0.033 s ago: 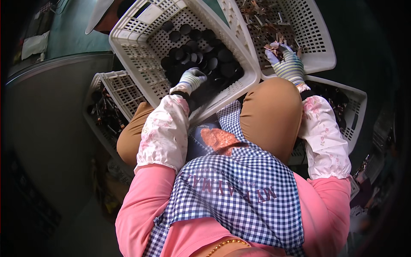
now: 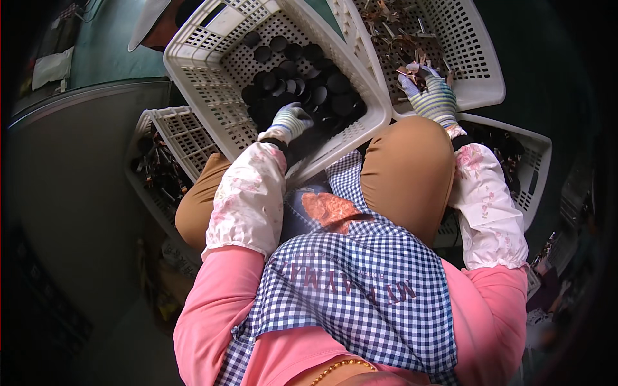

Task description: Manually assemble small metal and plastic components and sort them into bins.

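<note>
My left hand (image 2: 291, 120), in a striped glove, reaches into a white plastic basket (image 2: 201, 103) of round black discs (image 2: 338, 83). Its fingers are curled together at the near edge of the disc pile; whatever they grip is hidden. To the right, my right hand (image 2: 436, 100), gloved in the same way, is curled around several copper-coloured metal pieces (image 2: 412, 73). It is at the near end of a second white basket (image 2: 486, 83), where more loose metal pieces (image 2: 388, 22) lie.
Below the disc basket at the left stands another white basket (image 2: 187, 135) with dark metal parts. A further basket (image 2: 534, 186) with dark parts is beside my right forearm. My knee (image 2: 412, 167) rises between my two arms, close to the disc basket's rim.
My left hand has shifted very slightly to the right over the discs. The right hand stays where it was, with the copper-coloured pieces in it.
</note>
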Tool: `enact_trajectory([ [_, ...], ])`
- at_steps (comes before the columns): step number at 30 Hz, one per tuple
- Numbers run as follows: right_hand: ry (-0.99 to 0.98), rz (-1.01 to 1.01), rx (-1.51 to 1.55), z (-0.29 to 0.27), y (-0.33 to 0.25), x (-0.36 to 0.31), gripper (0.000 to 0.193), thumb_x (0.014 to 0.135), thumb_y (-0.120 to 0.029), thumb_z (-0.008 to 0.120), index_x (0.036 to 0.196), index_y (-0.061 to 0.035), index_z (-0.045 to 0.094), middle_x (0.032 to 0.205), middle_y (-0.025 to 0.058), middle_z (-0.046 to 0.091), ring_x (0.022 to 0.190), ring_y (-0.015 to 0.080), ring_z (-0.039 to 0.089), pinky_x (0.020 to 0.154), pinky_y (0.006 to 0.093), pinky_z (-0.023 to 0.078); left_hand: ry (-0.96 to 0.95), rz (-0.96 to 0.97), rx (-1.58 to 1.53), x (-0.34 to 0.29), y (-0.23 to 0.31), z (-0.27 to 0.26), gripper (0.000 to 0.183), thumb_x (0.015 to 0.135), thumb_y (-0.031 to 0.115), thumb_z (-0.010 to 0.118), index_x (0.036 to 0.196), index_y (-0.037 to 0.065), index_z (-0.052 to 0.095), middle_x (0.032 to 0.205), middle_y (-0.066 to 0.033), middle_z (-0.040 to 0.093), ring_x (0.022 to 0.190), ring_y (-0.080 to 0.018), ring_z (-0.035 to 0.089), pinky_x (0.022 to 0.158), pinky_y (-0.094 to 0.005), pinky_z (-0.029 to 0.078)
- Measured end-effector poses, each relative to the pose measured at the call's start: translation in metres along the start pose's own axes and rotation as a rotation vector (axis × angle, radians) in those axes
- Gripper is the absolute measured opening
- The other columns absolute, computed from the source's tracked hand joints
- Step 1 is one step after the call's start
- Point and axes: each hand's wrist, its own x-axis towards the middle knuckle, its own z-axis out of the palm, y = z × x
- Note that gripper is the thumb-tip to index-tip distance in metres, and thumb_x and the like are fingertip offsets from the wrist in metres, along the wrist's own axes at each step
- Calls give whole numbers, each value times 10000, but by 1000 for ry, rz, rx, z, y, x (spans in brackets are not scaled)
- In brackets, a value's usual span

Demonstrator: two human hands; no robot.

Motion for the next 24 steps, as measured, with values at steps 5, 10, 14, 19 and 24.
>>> enact_trajectory([
  [5, -27, 71, 63, 0, -2, 0, 339, 843, -312, 771, 1099, -106, 689, 1017, 100, 714, 887, 236, 692, 837, 351, 537, -100, 50, 559, -13, 24, 7, 356, 744, 308, 778, 1049, 127, 739, 1339, -109, 571, 1279, -350, 497, 1066, -392, 420],
  [10, -17, 24, -4, 1, 1, 0, 340, 845, -326, 767, 1102, -117, 689, 1020, 96, 714, 900, 235, 693, 845, 351, 536, -185, 26, 635, -7, 25, 7, 332, 770, 286, 751, 1063, 132, 726, 1239, -91, 605, 1160, -327, 580, 998, -409, 476],
  [14, -29, 44, 15, 1, 3, 0, 340, 850, -329, 761, 1107, -119, 689, 1036, 96, 714, 917, 238, 693, 860, 351, 534, 30, 75, 459, -13, 25, -1, 222, 773, 244, 751, 962, 126, 751, 1110, -103, 640, 1051, -321, 637, 917, -416, 516],
  [19, -9, 5, -32, 0, 0, -1, 339, 852, -322, 758, 1112, -118, 686, 1041, 97, 713, 912, 236, 695, 859, 352, 535, 120, 282, 523, -14, 28, -12, 193, 738, 217, 760, 911, 129, 758, 1053, -100, 663, 988, -316, 658, 871, -411, 534],
  [24, 1, 16, -30, 0, 0, -1, 349, 850, -327, 760, 1115, -113, 683, 1049, 101, 713, 916, 230, 696, 862, 351, 536, -84, 63, -193, -8, 12, -8, 309, 735, 211, 825, 992, 62, 740, 894, -68, 727, 821, -212, 671, 787, -343, 536],
])
